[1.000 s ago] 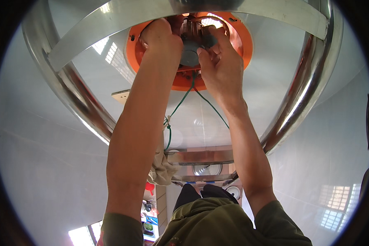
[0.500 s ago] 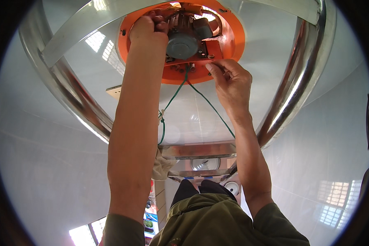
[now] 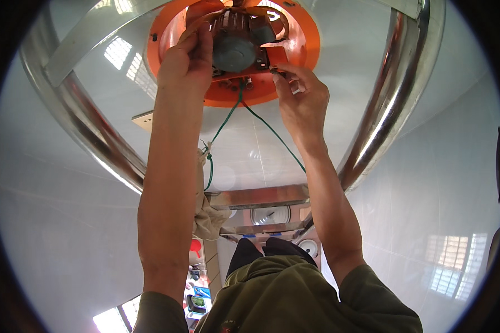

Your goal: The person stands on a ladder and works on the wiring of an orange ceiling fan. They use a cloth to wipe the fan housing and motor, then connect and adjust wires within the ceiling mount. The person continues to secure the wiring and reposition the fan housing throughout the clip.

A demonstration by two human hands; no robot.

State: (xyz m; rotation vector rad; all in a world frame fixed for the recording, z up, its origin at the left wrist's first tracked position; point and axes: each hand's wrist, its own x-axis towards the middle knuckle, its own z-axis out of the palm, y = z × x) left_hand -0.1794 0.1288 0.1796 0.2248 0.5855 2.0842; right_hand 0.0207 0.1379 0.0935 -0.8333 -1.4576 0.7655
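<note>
A round orange housing (image 3: 297, 55) sits overhead with a grey motor (image 3: 236, 49) at its centre. My left hand (image 3: 186, 61) is raised and wrapped around the motor's left side. My right hand (image 3: 303, 97) reaches up beside it, its fingertips pinching the orange tab at the motor's right edge, and a small pale piece shows between its fingers. Two green wires (image 3: 272, 130) hang from under the motor and run down between my forearms.
Curved chrome bars (image 3: 394, 94) arc on both sides of the housing against a glossy white surface. A pale cloth (image 3: 205, 216) hangs by my left forearm. Steel steps (image 3: 261, 197) show lower down, and a beige socket plate (image 3: 144, 119) is on the left.
My right hand dropped below the motor, then rose again to its right edge. My left hand stayed on the motor's left side. The housing sits higher in the picture.
</note>
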